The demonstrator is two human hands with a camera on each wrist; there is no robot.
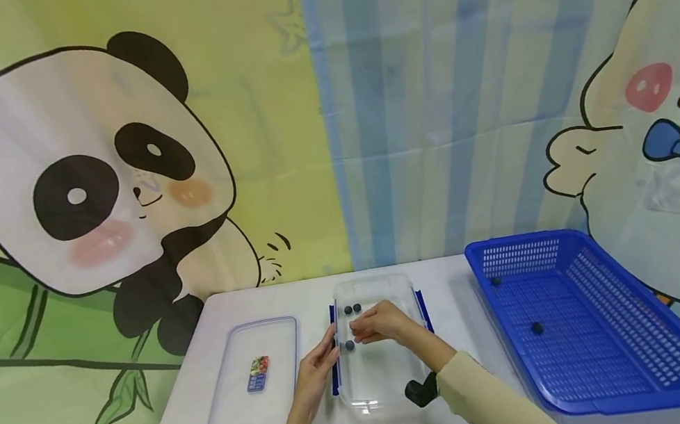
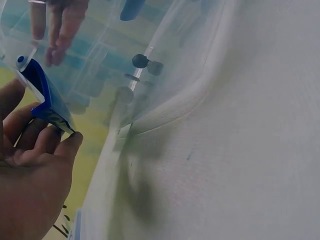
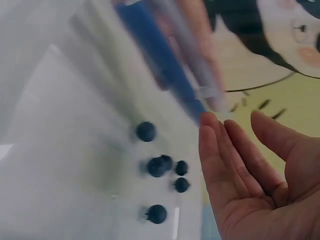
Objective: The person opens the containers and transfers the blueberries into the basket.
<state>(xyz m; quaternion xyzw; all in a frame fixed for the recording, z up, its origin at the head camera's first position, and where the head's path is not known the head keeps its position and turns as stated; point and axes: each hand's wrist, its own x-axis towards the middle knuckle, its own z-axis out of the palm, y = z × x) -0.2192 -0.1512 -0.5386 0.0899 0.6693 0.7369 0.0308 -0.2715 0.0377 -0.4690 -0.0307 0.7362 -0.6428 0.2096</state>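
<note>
The blue clip on the left of the clear box is held by the left hand with bent fingers, while the right hand, thumb and fingers parted and empty, is held above the box. Blueberries are scattered inside, toward its left wall; farther right, two more are contained in a blue basket.

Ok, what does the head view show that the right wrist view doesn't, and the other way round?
Only the head view: the blue basket with two dark berries in it, and the clear lid left of the clear box.
Only the right wrist view: the palm side of the right hand, no berry visible in it.
Both: the left hand at the blue clip, dark berries in the box.
</note>
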